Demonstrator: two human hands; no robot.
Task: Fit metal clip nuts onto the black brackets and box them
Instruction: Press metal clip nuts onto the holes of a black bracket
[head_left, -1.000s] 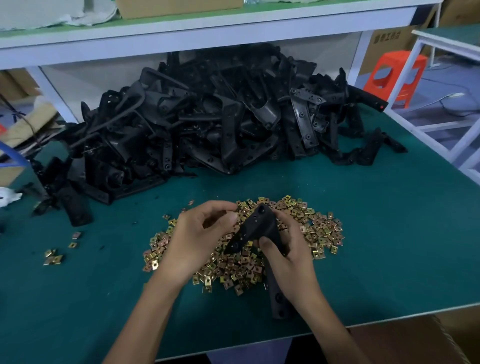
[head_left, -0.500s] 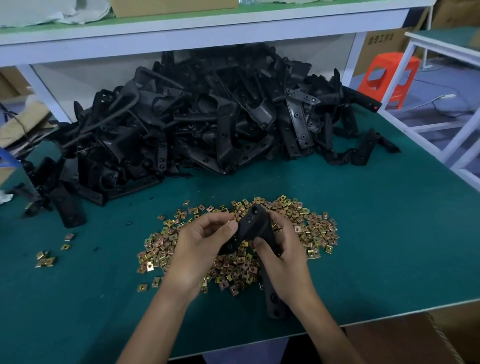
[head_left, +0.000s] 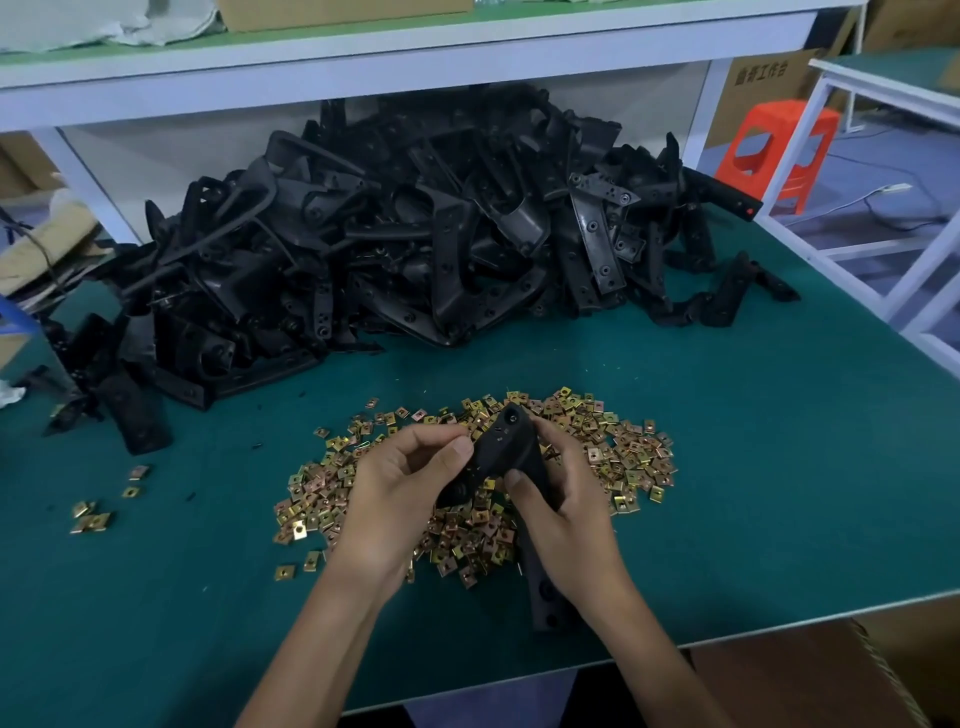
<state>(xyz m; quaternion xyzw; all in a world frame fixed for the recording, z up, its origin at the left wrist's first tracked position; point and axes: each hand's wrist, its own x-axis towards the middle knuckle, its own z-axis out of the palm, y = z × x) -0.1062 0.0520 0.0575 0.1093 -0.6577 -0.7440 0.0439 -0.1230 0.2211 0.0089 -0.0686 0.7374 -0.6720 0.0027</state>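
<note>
I take the spread of clip nuts (head_left: 623, 457) as my landmark. It lies on the green table (head_left: 779, 493), close to the near edge, I judge so that either hand can pick from it without reaching.

Beyond the spread, against the back under the shelf, is the big heap of black brackets (head_left: 415, 234). That looks like the stock not yet fitted, kept clear of the nuts but within an arm's stretch.

On the near right of the spread, below the table edge, I see part of a cardboard box (head_left: 805, 680). It is probably where finished pieces go, though I cannot see inside it.

The held bracket (head_left: 511, 447) is directly over the spread, its long leg running back toward me. Working above the nuts means a dropped one falls back among the others.

My right hand (head_left: 566, 514) wraps that bracket, thumb across its face and fingers behind, steadying it. My left hand (head_left: 400, 493) is curled, with thumb and fingertips pinching at the bracket's left edge. I read this as pressing a nut on, but I cannot tell whether a nut is under the thumb.

A few stray nuts (head_left: 91, 519) lie well to the left of the spread.
</note>
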